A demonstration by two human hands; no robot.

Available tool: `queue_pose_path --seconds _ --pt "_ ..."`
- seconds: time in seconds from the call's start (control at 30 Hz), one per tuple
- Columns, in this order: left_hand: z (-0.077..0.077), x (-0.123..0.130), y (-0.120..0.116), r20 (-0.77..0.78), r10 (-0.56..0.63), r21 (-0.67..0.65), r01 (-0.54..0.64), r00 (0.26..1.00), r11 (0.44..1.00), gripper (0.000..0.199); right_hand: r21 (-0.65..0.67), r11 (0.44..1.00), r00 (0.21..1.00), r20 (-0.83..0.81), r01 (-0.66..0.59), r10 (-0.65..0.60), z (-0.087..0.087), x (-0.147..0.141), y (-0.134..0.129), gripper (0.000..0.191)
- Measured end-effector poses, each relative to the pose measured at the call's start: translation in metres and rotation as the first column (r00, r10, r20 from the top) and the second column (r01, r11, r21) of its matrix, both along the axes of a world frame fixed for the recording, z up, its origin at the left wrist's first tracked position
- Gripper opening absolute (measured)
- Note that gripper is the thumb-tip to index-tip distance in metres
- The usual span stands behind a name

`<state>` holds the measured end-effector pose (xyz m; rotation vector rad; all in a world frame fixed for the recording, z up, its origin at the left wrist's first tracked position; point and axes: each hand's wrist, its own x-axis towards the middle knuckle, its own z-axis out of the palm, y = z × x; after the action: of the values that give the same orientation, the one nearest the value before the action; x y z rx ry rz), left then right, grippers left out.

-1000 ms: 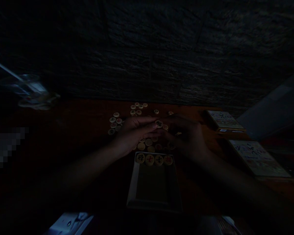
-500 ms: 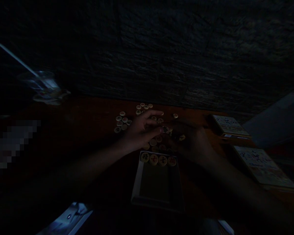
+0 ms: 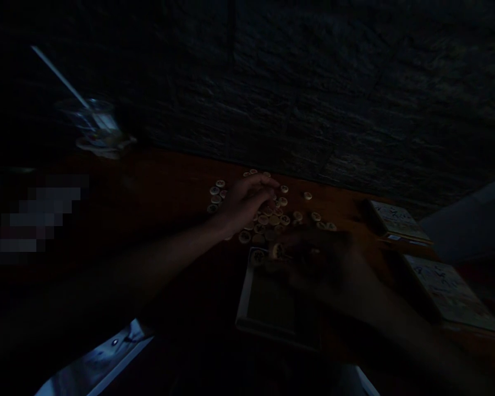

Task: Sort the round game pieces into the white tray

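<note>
Round Chinese chess pieces (image 3: pixel 274 219) lie in a loose cluster on the wooden table. My left hand (image 3: pixel 245 201) reaches over the far part of the cluster, its fingers bent and apart; what lies under them is hidden. In front of the pieces sits a shallow open box (image 3: pixel 244 297). My right hand (image 3: pixel 330 264), dark and blurred, hovers over the box's far right corner. One chess piece (image 3: pixel 278 251) shows at its fingertips, held above the far edge. Another piece (image 3: pixel 258 257) lies in the box's far left corner. My right hand covers the rest of that row.
Two flat boxes with printed lids, one farther (image 3: pixel 396 219) and one nearer (image 3: pixel 449 289), lie at the right. A clear cup (image 3: pixel 101 124) with a straw stands at the back left. A dark stone wall (image 3: pixel 297 121) borders the table behind.
My right hand has come back from the pieces to the box, with a chess piece at its fingertips. My left hand's fingers have bent more. The view has shifted somewhat.
</note>
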<state>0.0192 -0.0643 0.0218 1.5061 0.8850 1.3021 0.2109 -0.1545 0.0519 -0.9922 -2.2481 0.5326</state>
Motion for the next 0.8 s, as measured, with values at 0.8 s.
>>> queue_pose_path --seconds 0.8 --pt "-0.003 -0.001 0.002 -0.005 -0.075 0.038 0.075 0.997 0.996 0.018 0.191 0.935 0.871 0.455 -0.298 0.185 -0.018 -0.007 -0.016 0.032"
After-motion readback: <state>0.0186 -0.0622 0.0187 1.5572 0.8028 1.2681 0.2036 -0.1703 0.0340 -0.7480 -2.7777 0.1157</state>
